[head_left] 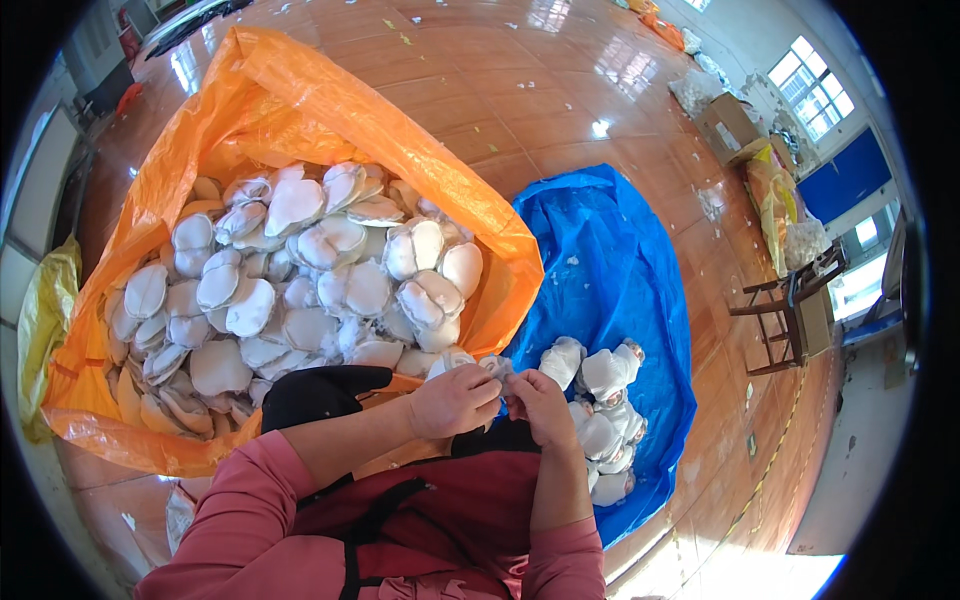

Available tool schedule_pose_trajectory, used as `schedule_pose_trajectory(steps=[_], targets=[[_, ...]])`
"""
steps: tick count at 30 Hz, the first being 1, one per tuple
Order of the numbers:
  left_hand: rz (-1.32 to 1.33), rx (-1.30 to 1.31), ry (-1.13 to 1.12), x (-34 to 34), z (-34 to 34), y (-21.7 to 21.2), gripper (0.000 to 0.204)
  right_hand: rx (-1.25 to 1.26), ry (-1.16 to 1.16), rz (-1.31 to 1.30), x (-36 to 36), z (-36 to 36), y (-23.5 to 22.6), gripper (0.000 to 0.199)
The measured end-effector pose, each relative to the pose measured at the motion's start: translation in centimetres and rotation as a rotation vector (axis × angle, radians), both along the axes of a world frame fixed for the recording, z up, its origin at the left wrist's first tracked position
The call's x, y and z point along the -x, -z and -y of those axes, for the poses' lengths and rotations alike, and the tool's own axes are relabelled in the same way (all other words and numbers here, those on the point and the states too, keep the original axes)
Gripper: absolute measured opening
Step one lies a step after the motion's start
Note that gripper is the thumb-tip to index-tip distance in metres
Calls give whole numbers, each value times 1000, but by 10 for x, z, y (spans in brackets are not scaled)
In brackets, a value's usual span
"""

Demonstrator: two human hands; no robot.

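My left hand (455, 400) and my right hand (540, 405) meet in front of me, both pinching one small white padded cup piece (495, 366) between the fingertips. A big orange plastic bag (300, 110) stands open at my left, filled with several white and cream moulded cups (330, 270). At my right a blue plastic bag (610, 260) lies open, with several white cup pieces (600, 400) piled in its near part, just beyond my right hand.
The floor is glossy brown tile (480, 70) with small scraps on it. A yellow bag (40, 320) lies at the far left. A wooden chair (790, 310), cardboard boxes (728, 125) and filled bags stand along the right wall under windows.
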State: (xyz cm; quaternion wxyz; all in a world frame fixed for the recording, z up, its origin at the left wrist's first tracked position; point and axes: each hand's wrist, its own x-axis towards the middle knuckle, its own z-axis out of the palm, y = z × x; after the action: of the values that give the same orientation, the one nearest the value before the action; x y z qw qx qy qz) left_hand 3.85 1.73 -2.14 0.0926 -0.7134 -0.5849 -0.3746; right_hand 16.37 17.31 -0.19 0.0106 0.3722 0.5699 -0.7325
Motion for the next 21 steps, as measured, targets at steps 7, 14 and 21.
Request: schedule_pose_trajectory(steps=[7, 14, 21], targets=[[159, -30, -161, 5, -4, -15, 43, -376, 123, -188, 2, 10, 3, 15], [458, 235, -100, 37, 0, -23, 104, -429, -27, -537, -9, 9, 0, 17], [1022, 391, 134, 29, 1, -16, 102, -417, -176, -666, -9, 13, -10, 18]])
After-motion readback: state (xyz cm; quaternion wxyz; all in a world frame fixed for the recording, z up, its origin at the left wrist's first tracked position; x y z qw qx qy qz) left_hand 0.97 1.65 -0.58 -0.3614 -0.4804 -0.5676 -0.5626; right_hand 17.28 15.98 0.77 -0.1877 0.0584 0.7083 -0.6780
